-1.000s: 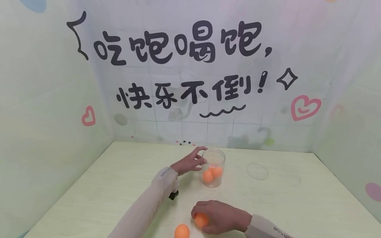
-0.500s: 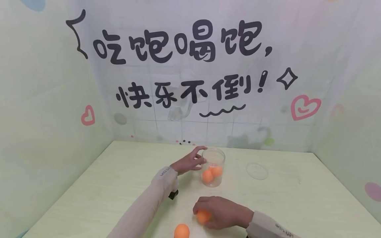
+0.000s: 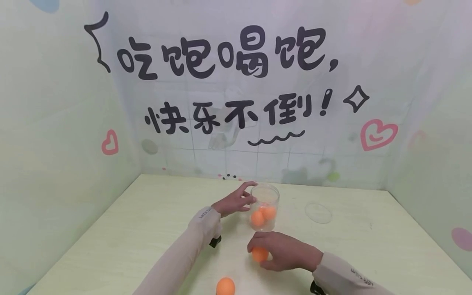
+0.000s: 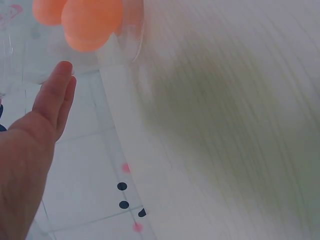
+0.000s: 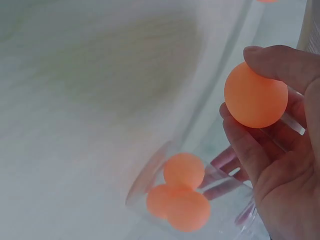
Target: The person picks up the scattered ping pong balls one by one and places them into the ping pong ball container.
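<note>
A clear plastic jar point(image 3: 273, 223) stands upright and lidless, with three orange balls point(image 5: 187, 210) at its bottom. At its left side, my left hand point(image 3: 232, 203) has its fingers spread against the wall near the rim. The left wrist view shows extended fingers point(image 4: 55, 95) beside the jar. My right hand point(image 3: 285, 252) pinches another orange ball point(image 5: 256, 95) between thumb and fingertips, just in front of the jar in the head view. One more orange ball point(image 3: 225, 286) lies on the table near the lower edge.
A thin transparent disc point(image 3: 318, 213), like a lid, lies flat on the pale wooden table point(image 3: 368, 237) right of the jar. Printed fabric walls point(image 3: 236, 164) enclose the table at the back and both sides.
My right hand has moved forward and slightly right, carrying the pinched ball closer to the jar. The left hand, the jar and the loose ball have stayed in place.
</note>
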Demonstrator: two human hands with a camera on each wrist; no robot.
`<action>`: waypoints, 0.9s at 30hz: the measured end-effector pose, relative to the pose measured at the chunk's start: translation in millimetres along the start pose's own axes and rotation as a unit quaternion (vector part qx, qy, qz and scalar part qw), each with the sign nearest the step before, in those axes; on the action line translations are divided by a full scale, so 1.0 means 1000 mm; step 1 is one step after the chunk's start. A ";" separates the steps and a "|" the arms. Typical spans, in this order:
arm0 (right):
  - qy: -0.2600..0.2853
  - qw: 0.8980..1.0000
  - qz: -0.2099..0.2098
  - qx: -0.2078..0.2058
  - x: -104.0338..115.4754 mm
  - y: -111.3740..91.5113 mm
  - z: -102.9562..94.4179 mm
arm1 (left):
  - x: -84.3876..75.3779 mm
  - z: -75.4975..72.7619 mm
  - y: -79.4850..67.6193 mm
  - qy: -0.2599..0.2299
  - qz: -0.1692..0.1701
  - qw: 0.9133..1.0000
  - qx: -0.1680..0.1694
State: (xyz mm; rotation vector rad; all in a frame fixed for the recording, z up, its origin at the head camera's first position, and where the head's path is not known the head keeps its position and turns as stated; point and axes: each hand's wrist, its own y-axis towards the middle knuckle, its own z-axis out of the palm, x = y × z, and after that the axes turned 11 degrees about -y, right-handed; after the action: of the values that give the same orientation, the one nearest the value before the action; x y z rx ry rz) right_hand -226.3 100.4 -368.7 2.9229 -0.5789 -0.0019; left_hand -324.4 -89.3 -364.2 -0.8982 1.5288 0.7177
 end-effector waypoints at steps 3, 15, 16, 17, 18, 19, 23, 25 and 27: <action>-0.005 1.000 0.004 0.000 -0.003 -0.001 -0.005 | 0.001 0.000 -0.001 -0.002 0.002 1.000 0.001; -0.013 0.999 0.044 0.003 -0.011 -0.004 -0.023 | 0.000 0.000 0.000 -0.010 0.000 1.000 0.006; -0.014 0.999 0.048 0.003 -0.012 -0.004 -0.025 | 0.000 0.000 0.000 -0.009 0.001 1.000 0.006; -0.015 0.999 0.051 0.002 -0.012 -0.004 -0.027 | 0.000 0.000 0.000 -0.009 0.000 1.000 0.007; -0.017 0.998 0.052 0.001 -0.013 -0.004 -0.029 | 0.000 0.000 0.000 -0.008 0.000 1.000 0.007; -0.020 0.998 0.053 -0.001 -0.014 -0.004 -0.031 | 0.000 0.000 0.000 -0.008 -0.001 1.000 0.007; -0.023 0.998 0.056 -0.008 -0.016 -0.004 -0.037 | 0.000 0.000 0.000 -0.003 -0.007 1.000 0.004; -0.026 0.998 0.056 -0.014 -0.017 -0.004 -0.039 | 0.001 0.000 0.000 -0.002 -0.008 1.000 0.004; -0.029 0.998 0.056 -0.018 -0.017 -0.004 -0.040 | 0.001 -0.001 0.001 -0.003 -0.008 1.000 0.004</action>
State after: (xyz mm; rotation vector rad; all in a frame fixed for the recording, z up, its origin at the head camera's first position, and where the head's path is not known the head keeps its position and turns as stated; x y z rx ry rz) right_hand -239.7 116.9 -330.3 2.8598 -0.7429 -0.0816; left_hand -325.8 -89.6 -365.4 -0.9008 1.5156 0.7024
